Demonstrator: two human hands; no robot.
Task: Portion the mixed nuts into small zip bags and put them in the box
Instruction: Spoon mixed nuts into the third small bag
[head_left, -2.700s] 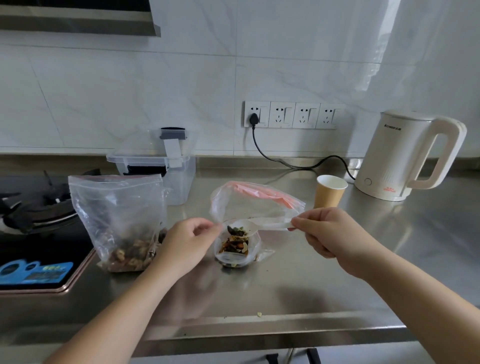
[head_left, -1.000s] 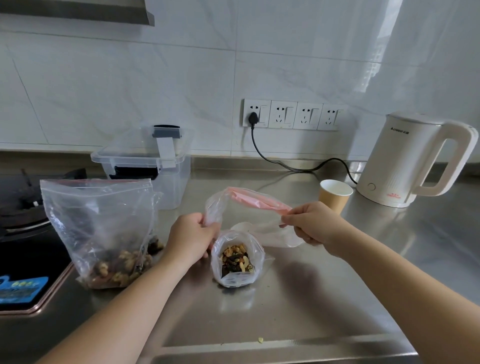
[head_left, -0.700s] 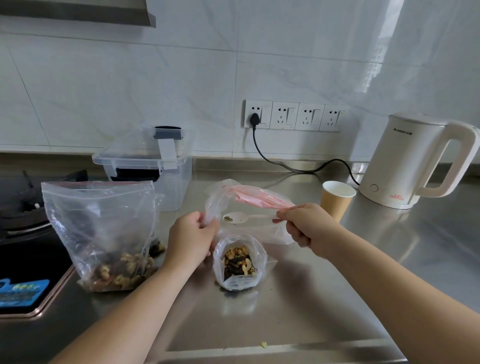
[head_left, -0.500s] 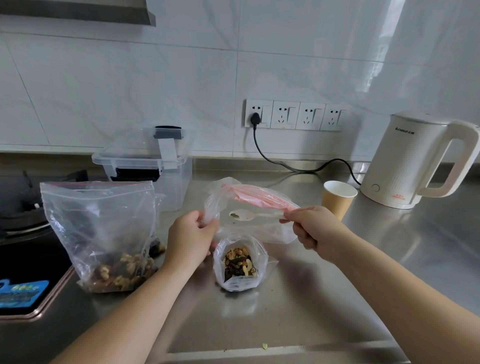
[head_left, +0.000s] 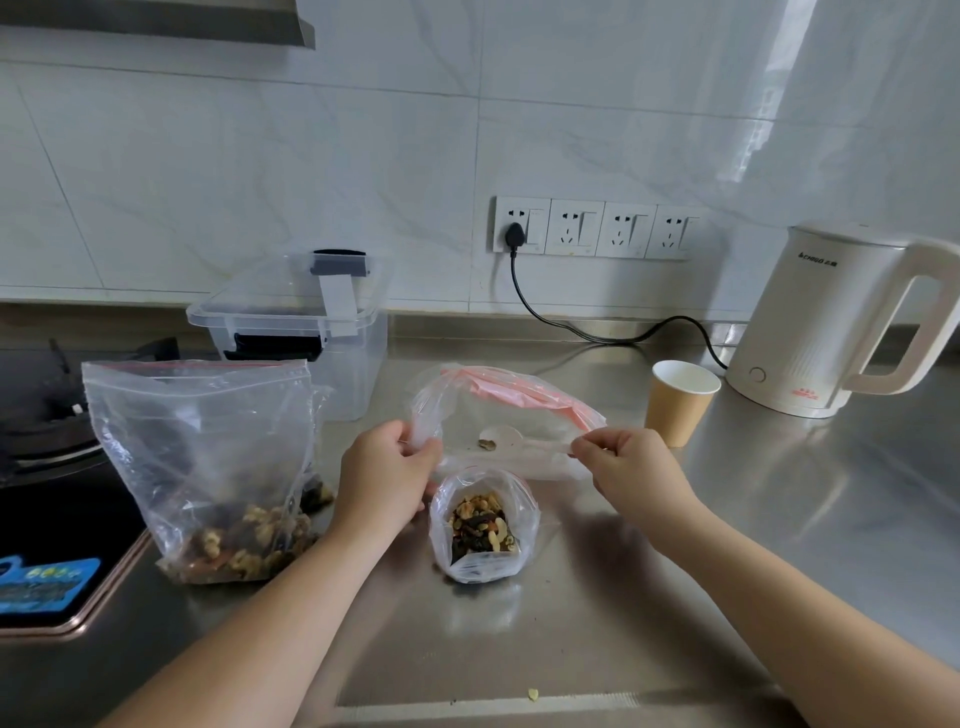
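A small clear zip bag stands open on the steel counter, partly filled with mixed nuts. Just behind and above it, my left hand pinches the left edge of a floppy clear bag with a pink zip strip. My right hand pinches the handle of a white spoon. The spoon's bowl shows through that bag's film with a nut on it. A large clear bag with nuts at its bottom stands at the left. The clear plastic box sits behind it, its lid lying on top.
A paper cup stands right of my right hand, and a white kettle is behind it with its black cable running to the wall sockets. A black stove fills the left edge. One loose nut lies near the counter's front edge.
The spoon's bowl has come up from the small bag's mouth and now shows level within the pink-zip bag. Over the last half second both hands have barely moved.
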